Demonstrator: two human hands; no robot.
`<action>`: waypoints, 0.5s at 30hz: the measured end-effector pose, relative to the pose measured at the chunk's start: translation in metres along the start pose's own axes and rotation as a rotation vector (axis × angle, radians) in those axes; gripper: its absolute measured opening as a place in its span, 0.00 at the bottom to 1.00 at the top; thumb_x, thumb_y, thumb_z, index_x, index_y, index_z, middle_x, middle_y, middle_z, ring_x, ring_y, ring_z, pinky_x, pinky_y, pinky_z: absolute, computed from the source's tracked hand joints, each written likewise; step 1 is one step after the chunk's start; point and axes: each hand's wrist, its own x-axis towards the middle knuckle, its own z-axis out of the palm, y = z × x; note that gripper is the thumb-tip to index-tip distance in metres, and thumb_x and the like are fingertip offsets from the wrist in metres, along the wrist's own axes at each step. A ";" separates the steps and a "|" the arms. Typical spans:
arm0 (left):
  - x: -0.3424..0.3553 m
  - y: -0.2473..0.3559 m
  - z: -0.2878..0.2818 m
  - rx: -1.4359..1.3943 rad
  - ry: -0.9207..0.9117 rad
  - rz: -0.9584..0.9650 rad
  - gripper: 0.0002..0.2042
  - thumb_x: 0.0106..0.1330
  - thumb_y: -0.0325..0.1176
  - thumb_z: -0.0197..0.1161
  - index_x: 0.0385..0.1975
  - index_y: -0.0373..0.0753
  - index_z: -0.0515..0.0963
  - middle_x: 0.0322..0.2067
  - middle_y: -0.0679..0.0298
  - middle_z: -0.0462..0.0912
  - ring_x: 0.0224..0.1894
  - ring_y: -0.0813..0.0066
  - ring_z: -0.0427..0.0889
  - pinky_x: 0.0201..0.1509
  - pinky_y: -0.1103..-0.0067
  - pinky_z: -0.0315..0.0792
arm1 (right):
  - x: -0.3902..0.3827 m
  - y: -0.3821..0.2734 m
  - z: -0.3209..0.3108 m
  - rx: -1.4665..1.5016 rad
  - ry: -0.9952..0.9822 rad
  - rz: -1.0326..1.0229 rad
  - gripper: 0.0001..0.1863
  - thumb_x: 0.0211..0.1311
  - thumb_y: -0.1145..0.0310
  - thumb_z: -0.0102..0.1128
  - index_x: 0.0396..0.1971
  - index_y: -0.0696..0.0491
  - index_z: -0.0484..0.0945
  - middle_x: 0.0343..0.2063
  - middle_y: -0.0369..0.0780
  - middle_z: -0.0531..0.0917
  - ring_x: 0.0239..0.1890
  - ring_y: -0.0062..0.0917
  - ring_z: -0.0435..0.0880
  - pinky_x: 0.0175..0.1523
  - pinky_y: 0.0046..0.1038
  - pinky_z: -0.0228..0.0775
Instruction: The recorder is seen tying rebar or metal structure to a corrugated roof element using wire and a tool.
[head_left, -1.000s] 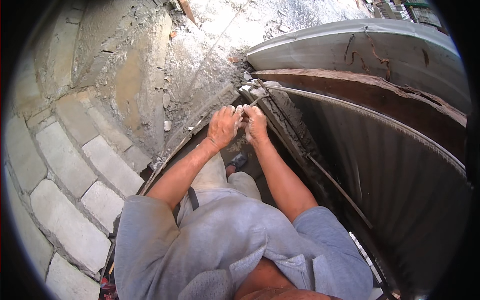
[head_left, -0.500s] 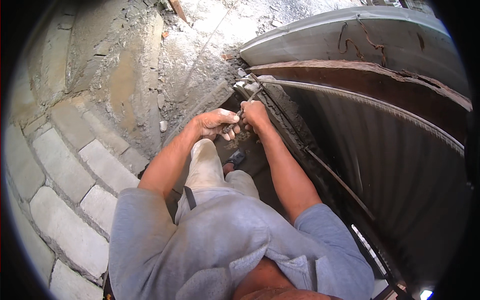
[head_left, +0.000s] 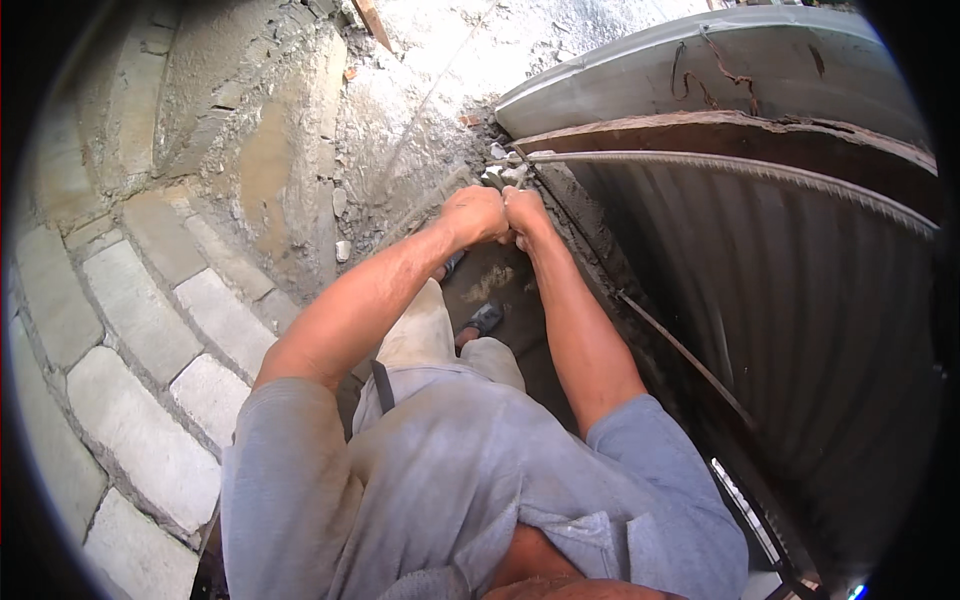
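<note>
My left hand (head_left: 476, 214) and my right hand (head_left: 526, 212) are closed side by side, touching, in front of my body near the far end of the narrow gap. Half a second ago a thin, grey, twisted length, rod or rope, ran through both fists; now the hands hide nearly all of it. Just beyond my knuckles lie pale rubble pieces (head_left: 515, 174) at the corner of the rough concrete edge (head_left: 585, 225). Below the hands, a foot in a dark sandal (head_left: 485, 318) stands on the dark wet floor (head_left: 500, 275).
To the left is a wall of pale blocks (head_left: 140, 290) with mortar joints. Corrugated sheeting (head_left: 760, 290) fills the right, edged by a ribbed bar (head_left: 740, 160) and a brown board (head_left: 720, 135). Muddy, rubble-strewn ground (head_left: 400, 130) lies ahead.
My left hand has moved right and away from me, turning its back upward, and now meets my right hand. The right hand has shifted slightly right. The grey twisted length has become hidden.
</note>
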 end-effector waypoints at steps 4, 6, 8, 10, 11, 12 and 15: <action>0.024 0.008 0.048 -0.294 0.105 -0.050 0.13 0.56 0.31 0.61 0.34 0.26 0.81 0.29 0.49 0.85 0.21 0.61 0.86 0.30 0.70 0.82 | -0.016 -0.004 -0.003 0.066 0.193 -0.097 0.15 0.60 0.64 0.50 0.23 0.60 0.79 0.19 0.42 0.80 0.16 0.26 0.75 0.20 0.34 0.61; 0.002 0.021 0.045 -0.622 0.196 -0.071 0.11 0.58 0.29 0.59 0.35 0.26 0.79 0.27 0.51 0.85 0.19 0.63 0.84 0.23 0.71 0.80 | -0.021 -0.001 -0.020 -0.041 0.101 -0.059 0.17 0.61 0.61 0.53 0.23 0.61 0.80 0.20 0.41 0.80 0.18 0.28 0.76 0.21 0.34 0.62; -0.008 0.017 0.030 -0.904 -0.132 -0.153 0.14 0.60 0.34 0.58 0.38 0.28 0.79 0.30 0.50 0.85 0.30 0.56 0.86 0.30 0.66 0.78 | -0.016 0.005 -0.028 -0.102 0.071 -0.049 0.19 0.62 0.58 0.55 0.25 0.61 0.81 0.21 0.42 0.81 0.22 0.29 0.78 0.26 0.35 0.65; -0.010 -0.005 0.028 -1.196 -0.246 -0.146 0.13 0.63 0.33 0.59 0.42 0.31 0.77 0.30 0.56 0.83 0.29 0.64 0.85 0.29 0.71 0.80 | -0.012 0.006 -0.025 -0.165 -0.027 -0.116 0.21 0.65 0.54 0.53 0.26 0.58 0.81 0.24 0.41 0.81 0.23 0.27 0.76 0.27 0.34 0.63; -0.013 -0.012 0.024 -1.318 -0.293 -0.117 0.13 0.64 0.34 0.58 0.43 0.32 0.77 0.30 0.56 0.83 0.29 0.64 0.85 0.28 0.71 0.80 | -0.006 0.009 -0.025 -0.216 0.043 -0.218 0.19 0.62 0.57 0.54 0.26 0.59 0.80 0.23 0.41 0.80 0.23 0.27 0.76 0.27 0.35 0.64; -0.014 -0.016 0.021 -1.440 -0.341 -0.088 0.13 0.65 0.35 0.57 0.43 0.33 0.76 0.31 0.56 0.83 0.29 0.64 0.85 0.27 0.72 0.79 | 0.000 0.012 -0.030 -0.216 0.049 -0.215 0.19 0.62 0.57 0.54 0.26 0.59 0.80 0.23 0.41 0.80 0.23 0.27 0.76 0.27 0.35 0.64; -0.010 -0.008 0.037 -1.445 -0.415 -0.037 0.12 0.67 0.37 0.53 0.40 0.35 0.75 0.29 0.56 0.83 0.27 0.64 0.84 0.24 0.73 0.76 | 0.006 0.012 -0.037 -0.275 0.065 -0.259 0.15 0.59 0.60 0.56 0.25 0.58 0.80 0.22 0.40 0.79 0.19 0.27 0.74 0.22 0.33 0.62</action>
